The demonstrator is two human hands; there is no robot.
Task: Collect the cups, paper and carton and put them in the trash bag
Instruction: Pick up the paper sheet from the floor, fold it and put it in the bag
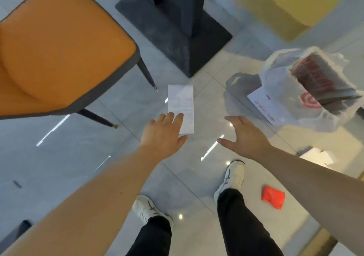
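Above glossy grey floor tiles, an open left hand (164, 132) overlaps a long, thin paper receipt (180, 104); the right hand (249, 135), fingers spread, holds nothing. A crinkled translucent plastic trash bag (281, 100) sits nearby, beside a crumpled red cup (273, 197).

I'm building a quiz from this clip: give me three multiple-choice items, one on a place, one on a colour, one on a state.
1. Where does the paper slip lie?
A. on the floor by the chair leg
B. on the chair seat
C. inside the bag

2. What colour is the crumpled item near the right shoe?
A. blue
B. red-orange
C. green

3. How are both hands?
A. fists
B. open and empty
C. each holding a cup

Answers: 1 A, it lies flat on the tiles; 2 B, it is bright red-orange; 3 B, the left hand and right hand have spread fingers and hold nothing.
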